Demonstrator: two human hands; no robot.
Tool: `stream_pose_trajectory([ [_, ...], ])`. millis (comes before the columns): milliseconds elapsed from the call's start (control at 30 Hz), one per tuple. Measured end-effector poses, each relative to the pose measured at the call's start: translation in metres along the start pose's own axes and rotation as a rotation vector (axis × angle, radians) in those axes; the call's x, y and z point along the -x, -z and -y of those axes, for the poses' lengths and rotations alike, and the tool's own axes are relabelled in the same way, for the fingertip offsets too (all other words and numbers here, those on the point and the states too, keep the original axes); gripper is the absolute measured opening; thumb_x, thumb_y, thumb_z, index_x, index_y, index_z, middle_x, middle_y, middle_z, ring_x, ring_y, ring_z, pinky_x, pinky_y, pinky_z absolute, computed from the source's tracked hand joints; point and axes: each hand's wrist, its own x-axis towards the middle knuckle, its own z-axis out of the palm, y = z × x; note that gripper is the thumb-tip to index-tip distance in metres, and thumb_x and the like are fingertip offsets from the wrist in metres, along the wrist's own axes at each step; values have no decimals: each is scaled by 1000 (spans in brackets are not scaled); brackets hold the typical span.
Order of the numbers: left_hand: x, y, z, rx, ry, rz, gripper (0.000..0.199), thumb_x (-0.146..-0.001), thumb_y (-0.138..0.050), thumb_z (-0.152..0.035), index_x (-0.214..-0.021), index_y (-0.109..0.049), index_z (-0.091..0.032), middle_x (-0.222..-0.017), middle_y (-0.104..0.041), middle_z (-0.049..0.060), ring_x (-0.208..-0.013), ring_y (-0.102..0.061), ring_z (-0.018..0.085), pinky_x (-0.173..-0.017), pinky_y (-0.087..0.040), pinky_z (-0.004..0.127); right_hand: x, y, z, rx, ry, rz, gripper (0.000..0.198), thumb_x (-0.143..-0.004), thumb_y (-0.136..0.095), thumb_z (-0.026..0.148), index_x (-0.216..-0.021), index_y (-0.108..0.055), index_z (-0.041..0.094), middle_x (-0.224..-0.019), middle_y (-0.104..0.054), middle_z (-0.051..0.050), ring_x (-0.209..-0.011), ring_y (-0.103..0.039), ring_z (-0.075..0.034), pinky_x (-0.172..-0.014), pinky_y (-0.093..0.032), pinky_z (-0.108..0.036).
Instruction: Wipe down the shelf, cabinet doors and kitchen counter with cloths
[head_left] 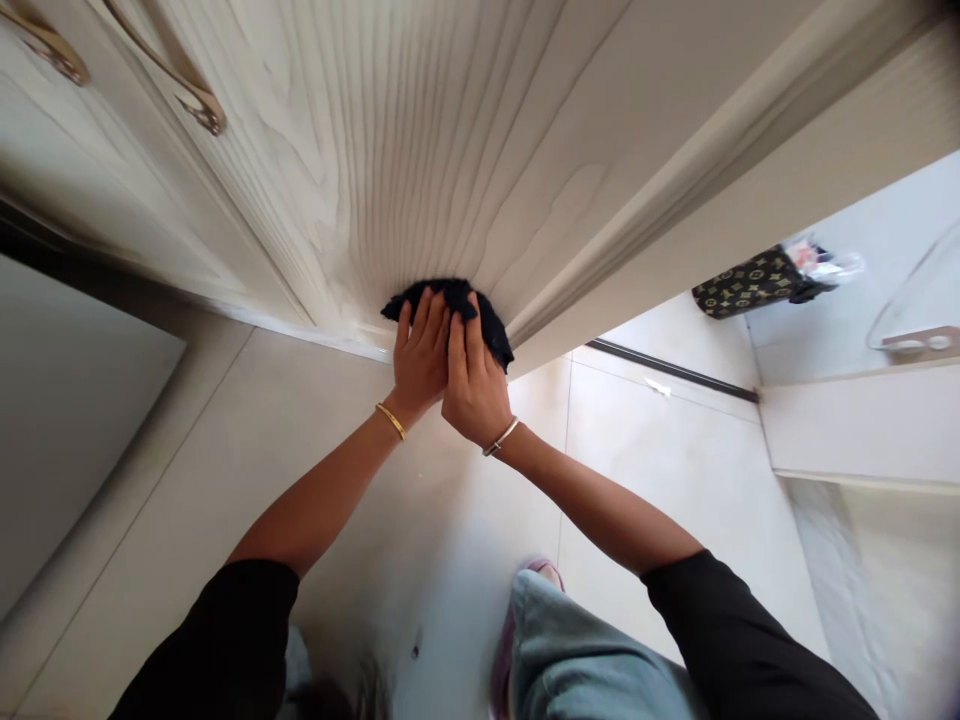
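A dark cloth (493, 332) is pressed against the lower part of a pale wood-grain cabinet door (442, 140), close to its bottom edge. My left hand (421, 350), with a gold bracelet at the wrist, lies over the cloth's left half, its fingers pointing up the door. Right beside it and touching it, my right hand (476, 385) holds the cloth's right part under its fingers; a silver bangle circles that wrist. Parts of the cloth are hidden beneath both hands.
Curved metal handles (201, 108) are on the cabinet at upper left. A grey panel (67, 420) stands at left over the tiled floor (300, 400). To the right are a dark patterned bin (746, 285) with a plastic liner, a floor track (675, 370) and a power strip (922, 343).
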Motion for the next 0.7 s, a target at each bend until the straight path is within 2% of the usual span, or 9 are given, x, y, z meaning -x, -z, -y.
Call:
stream_pose_trajectory([
  [133,-7,2,-8,19,2,-72,52,-108,-28,-40,-150,-47,-17,-158,-48,16,-158,-28,27,-133,-12,52,-7,3,4,-43,-23,-63,79,-103,-29,9,-162,24,17,-173,-13,-20,-156,-34,-32,-123,-42,-52],
  [300,18,-11,7,-7,-50,20,56,-106,-28,-41,-145,-51,-7,-155,-50,25,-157,-29,33,-130,-19,56,11,1,-2,-21,43,27,85,-97,-33,4,-163,21,12,-173,-3,-22,-158,-28,-33,-121,-45,-53],
  [400,28,-7,24,3,-175,53,64,-104,-30,-47,-148,-47,-4,-157,-46,27,-157,-29,35,-129,-21,56,18,2,-10,-53,71,5,84,-96,-33,5,-164,16,12,-173,-3,-21,-161,-22,-30,-122,-44,-52],
  [533,22,10,42,98,-350,21,59,-105,-29,-45,-150,-47,-12,-155,-51,21,-153,-37,30,-127,-28,51,20,13,-29,-96,93,-67,81,-96,-30,7,-166,9,16,-174,-13,-17,-160,-26,-29,-120,-47,-51],
  [600,16,14,43,128,-317,-58,49,-107,-31,-39,-144,-52,-17,-148,-57,17,-147,-46,26,-124,-34,47,23,20,-37,-105,78,-124,79,-98,-32,10,-167,6,19,-173,-18,-15,-158,-29,-30,-120,-47,-53],
  [700,8,8,33,158,-113,-276,32,-106,-42,-36,-127,-60,-20,-131,-63,13,-132,-57,23,-116,-43,43,32,26,-43,-133,58,-226,76,-100,-37,14,-168,-4,21,-172,-22,-14,-157,-32,-31,-121,-45,-56],
])
